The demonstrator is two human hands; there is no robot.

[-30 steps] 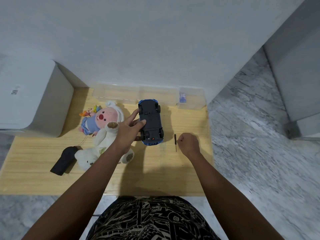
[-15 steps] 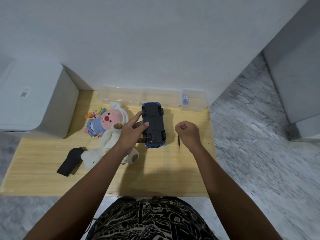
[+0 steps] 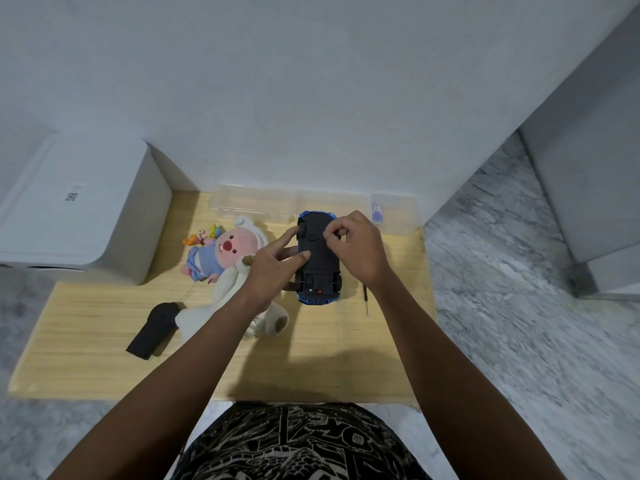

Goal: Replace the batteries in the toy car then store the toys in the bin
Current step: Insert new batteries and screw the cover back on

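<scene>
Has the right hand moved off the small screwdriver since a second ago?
Yes. The right hand has gone up and leftward from the thin black screwdriver on the wooden table onto the upturned blue toy car.

plush toys crowding car's left
</scene>
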